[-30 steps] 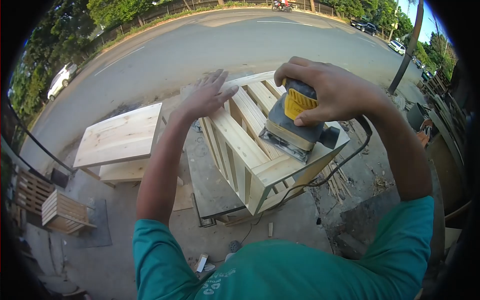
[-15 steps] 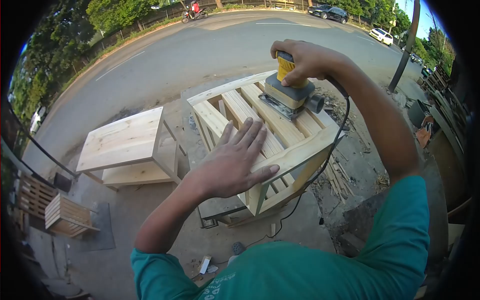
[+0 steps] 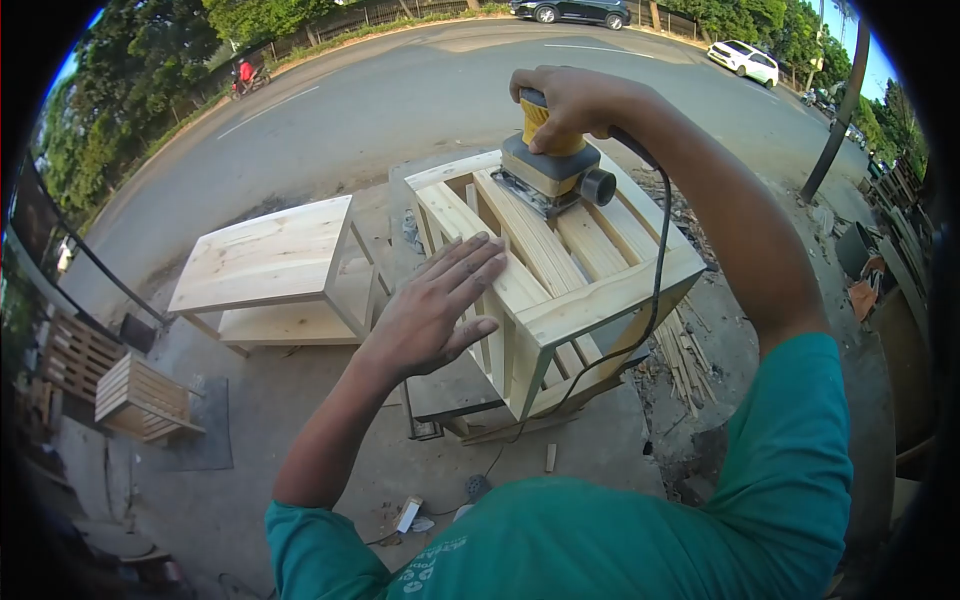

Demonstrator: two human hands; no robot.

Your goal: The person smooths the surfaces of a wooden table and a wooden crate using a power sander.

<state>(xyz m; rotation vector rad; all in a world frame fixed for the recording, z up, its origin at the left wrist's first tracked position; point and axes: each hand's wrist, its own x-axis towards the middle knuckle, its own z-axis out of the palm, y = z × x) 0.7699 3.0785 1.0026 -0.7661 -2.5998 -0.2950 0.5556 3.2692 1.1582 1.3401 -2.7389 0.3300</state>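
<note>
My right hand is wrapped round the yellow grip of an electric sander, a dark-bodied tool with a round dust port on its side. The sander's flat pad rests on the slats of a pale wooden frame, toward its far side. Fingers stretched out, my left hand is at the near left edge of the same slatted top; its fingertips reach the left rail. From the sander a black cord hangs past my right forearm and runs down over the frame's near corner.
A low wooden table with a lower shelf stands to the left. Beyond it is a small slatted crate. Wood offcuts lie on the ground at right, near a pole. Cars and a motorbike are on the road ahead.
The sander has moved over the slats toward the left and far side with my right hand. My left hand has shifted left, from the slats to the left rail. The view has turned slightly.
</note>
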